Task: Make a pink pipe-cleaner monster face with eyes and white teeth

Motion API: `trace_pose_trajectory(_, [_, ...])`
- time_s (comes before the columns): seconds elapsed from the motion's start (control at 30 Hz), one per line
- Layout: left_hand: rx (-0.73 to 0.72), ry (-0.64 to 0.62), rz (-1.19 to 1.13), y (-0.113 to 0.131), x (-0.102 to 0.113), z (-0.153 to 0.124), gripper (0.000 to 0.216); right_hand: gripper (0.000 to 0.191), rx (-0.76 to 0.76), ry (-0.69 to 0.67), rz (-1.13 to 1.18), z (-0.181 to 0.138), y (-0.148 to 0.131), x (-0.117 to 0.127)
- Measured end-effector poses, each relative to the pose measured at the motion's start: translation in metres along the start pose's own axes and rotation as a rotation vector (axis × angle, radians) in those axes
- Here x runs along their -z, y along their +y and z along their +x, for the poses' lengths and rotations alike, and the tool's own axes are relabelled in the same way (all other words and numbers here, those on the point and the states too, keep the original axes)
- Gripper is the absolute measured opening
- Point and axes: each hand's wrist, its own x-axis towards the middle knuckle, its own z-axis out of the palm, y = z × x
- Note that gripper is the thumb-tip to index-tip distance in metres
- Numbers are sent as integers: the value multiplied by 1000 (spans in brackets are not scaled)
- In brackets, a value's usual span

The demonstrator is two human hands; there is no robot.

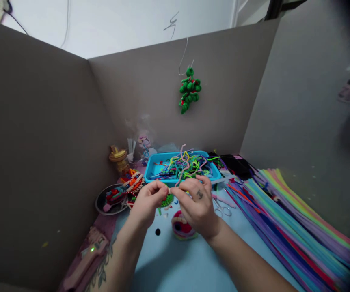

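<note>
My left hand (144, 202) and my right hand (197, 205) meet over the middle of the table, thumbs and fingertips pinched close together. Between them is a small pale end of a pipe cleaner. A wavy pale pink pipe cleaner (180, 175) rises from beside my right fingers, in front of the tray. Below my right hand lies a round red and pink fuzzy piece (182, 227), partly covered by the hand. A small black disc (158, 232) rests on the blue surface to its left. Behind my fingers shows a green fuzzy coil (166, 201).
A blue tray (159, 181) holds tangled pipe cleaners. Scissors (223, 210) lie right of my hand; long pipe cleaner bundles (272, 221) spread beyond. At left are a metal bowl (99, 202) and a pink glue gun (85, 261) with a green light. A green ornament (190, 87) hangs behind.
</note>
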Motion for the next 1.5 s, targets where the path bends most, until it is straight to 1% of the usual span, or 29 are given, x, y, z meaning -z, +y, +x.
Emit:
trace_pose_trajectory(0.03, [-9, 17, 6, -1, -1, 0, 31, 21, -16, -13, -4, 0, 0, -1])
trace_pose_trajectory(0.07, [-48, 42, 46, -2, -1, 0, 29, 19, -39, -35, -3, 0, 0, -3])
trace_pose_trajectory(0.13, [-173, 107, 185, 0, 2, 0, 23, 18, -90, -91, 18, 0, 1, -5])
trace_pose_trajectory(0.2, [-284, 153, 316, 2, 7, 0, 19, 30, -130, -156, 56, 3, 4, -4])
trace_pose_trajectory(0.27, [-340, 172, 358, 5, 14, 1, 16, 43, -151, -231, 87, 6, 9, -1])
trace_pose_trajectory(0.3, [-353, 175, 353, 5, 16, 2, 15, 44, -158, -266, 97, 8, 11, 1])
trace_pose_trajectory(0.37, [-355, 174, 326, 5, 21, 3, 12, 33, -172, -319, 112, 11, 17, 4])
trace_pose_trajectory(0.43, [-324, 159, 294, 4, 22, 4, 11, 21, -198, -346, 125, 11, 21, 5])
trace_pose_trajectory(0.47, [-305, 151, 279, 4, 22, 5, 12, 18, -217, -353, 130, 11, 22, 6])
trace_pose_trajectory(0.63, [-253, 150, 266, 5, 20, 4, 17, 15, -300, -369, 130, 7, 24, 5])
trace_pose_trajectory(0.77, [-257, 153, 233, 6, 21, 4, 21, 14, -306, -334, 141, 6, 23, 5])
trace_pose_trajectory(0.87, [-286, 167, 212, 5, 21, 5, 21, 13, -322, -316, 168, 7, 23, 5])
trace_pose_trajectory(0.93, [-331, 198, 243, 3, 21, 5, 16, 13, -348, -333, 177, 7, 23, 5])
trace_pose_trajectory(1.03, [-406, 263, 335, 1, 20, 3, 9, 14, -404, -421, 183, 8, 24, 5])
trace_pose_trajectory(1.1, [-432, 281, 366, 0, 20, 2, 12, 11, -438, -500, 201, 8, 25, 5])
trace_pose_trajectory(1.17, [-446, 258, 372, 0, 21, 2, 20, 8, -456, -544, 219, 9, 26, 5])
trace_pose_trajectory(1.27, [-490, 127, 433, 2, 24, 3, 27, 8, -474, -523, 214, 9, 29, 5])
trace_pose_trajectory(1.33, [-548, 53, 531, 4, 25, 4, 23, 8, -475, -503, 221, 9, 30, 6])
trace_pose_trajectory(1.43, [-642, 33, 680, 8, 24, 2, 13, 9, -444, -524, 278, 11, 29, 9])
trace_pose_trajectory(1.5, [-677, 19, 728, 10, 22, 0, 10, 11, -424, -538, 337, 13, 28, 11])
